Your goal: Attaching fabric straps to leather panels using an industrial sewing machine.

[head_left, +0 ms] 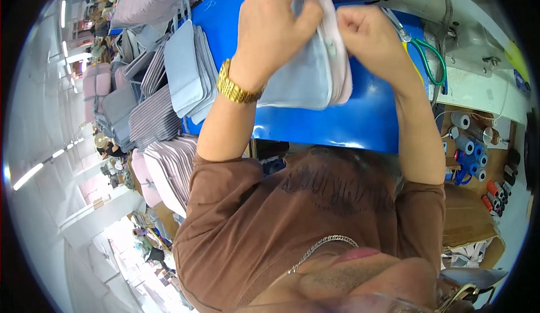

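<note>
A stack of grey-blue fabric pieces (301, 82) with pale pinkish edges lies tilted on the blue tabletop (337, 124). My left hand (275, 28), with a gold watch on its wrist, pinches the upper part of the stack between thumb and fingers. My right hand (365, 34) is closed beside the stack's right edge, its fingers curled inward; whatever they hold is hidden. Small pale green marks show on the side of the stack between the hands.
Green-handled scissors (430, 62) lie right of my right hand, near a sewing machine (478, 37). Grey fabric panels (188, 68) and striped bundles (154, 116) crowd the left side. Thread spools (472, 144) stand at lower right, above a cardboard box (472, 228).
</note>
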Motion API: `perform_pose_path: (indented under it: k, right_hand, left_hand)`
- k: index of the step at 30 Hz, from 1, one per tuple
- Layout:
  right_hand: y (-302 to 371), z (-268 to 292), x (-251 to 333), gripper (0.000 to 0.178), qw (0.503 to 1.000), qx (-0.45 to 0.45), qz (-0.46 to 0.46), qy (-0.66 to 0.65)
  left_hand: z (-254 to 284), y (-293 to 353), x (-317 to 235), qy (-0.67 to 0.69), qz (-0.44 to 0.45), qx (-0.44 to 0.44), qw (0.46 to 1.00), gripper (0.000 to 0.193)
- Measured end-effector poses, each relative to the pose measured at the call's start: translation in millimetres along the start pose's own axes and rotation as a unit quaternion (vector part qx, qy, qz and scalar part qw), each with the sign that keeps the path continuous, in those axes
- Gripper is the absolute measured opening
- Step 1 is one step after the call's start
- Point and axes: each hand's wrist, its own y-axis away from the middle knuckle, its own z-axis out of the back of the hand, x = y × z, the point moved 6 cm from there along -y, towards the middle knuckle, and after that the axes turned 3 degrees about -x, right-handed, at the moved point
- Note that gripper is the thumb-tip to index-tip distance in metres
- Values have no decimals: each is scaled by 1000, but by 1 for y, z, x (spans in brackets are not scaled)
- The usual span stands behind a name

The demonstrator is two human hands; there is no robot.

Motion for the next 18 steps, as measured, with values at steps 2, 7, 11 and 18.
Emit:
perform_pose_path:
  k: [2, 7, 11, 18]
  right_hand:
    - [-9, 10, -4, 21, 999, -23, -10, 46]
    - [10, 8, 1, 25, 988, -10, -15, 154]
    - [38, -12, 0, 22, 999, 8, -53, 0]
    - [44, -14, 0, 23, 984, 9, -60, -169]
  left_hand:
    - [-3, -9, 7, 0, 8, 11, 1000, 20]
    - [-4, 22, 1, 2, -23, -10, 1000, 21]
    - [-1, 62, -22, -17, -28, -42, 999, 27]
    - [-2, 61, -27, -61, -70, -62, 994, 26]
